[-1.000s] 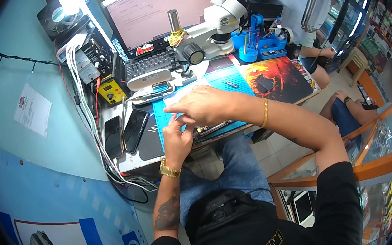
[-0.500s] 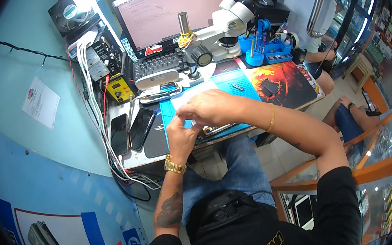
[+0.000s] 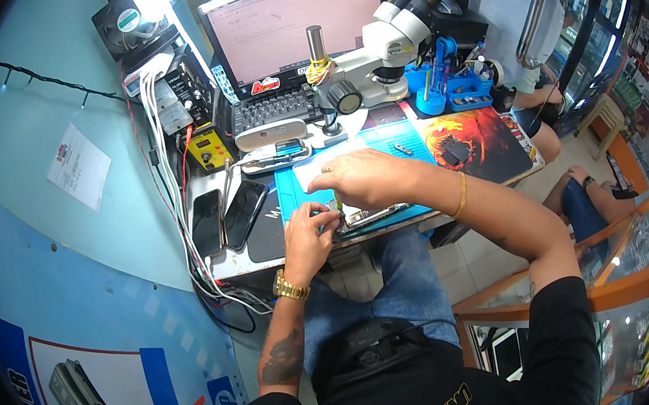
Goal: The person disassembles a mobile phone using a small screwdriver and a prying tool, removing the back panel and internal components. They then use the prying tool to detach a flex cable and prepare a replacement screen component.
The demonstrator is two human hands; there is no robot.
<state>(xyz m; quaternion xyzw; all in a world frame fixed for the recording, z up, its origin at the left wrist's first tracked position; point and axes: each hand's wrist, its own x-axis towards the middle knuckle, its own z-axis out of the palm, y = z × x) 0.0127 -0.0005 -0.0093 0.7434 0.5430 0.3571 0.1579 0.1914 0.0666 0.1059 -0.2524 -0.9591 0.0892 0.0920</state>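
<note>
My right hand point(image 3: 361, 179) is closed round the top of a thin upright yellow-green screwdriver point(image 3: 338, 199), whose lower end points down at an opened phone point(image 3: 373, 215). That phone lies near the front edge of the blue work mat point(image 3: 288, 186), its metal inner parts partly showing. At its left end, the fingers of my left hand point(image 3: 310, 234) are pinched together beside the screwdriver's tip, gripping the phone's end. The exact spot under the fingertips is hidden. A white sheet point(image 3: 309, 171) lies on the mat behind my right hand.
Two dark phones point(image 3: 206, 221) lie on the left. Behind the mat stand a microscope point(image 3: 391, 45), a keyboard point(image 3: 271, 109) and a monitor point(image 3: 290, 28). Small dark parts point(image 3: 456, 149) rest on the red-and-black mat point(image 3: 483, 126). A blue tool holder point(image 3: 432, 100) stands behind; people sit at the right.
My hands have moved apart: the right one has risen slightly off the left, and the screwdriver beneath it now shows. The whole view has shifted slightly.
</note>
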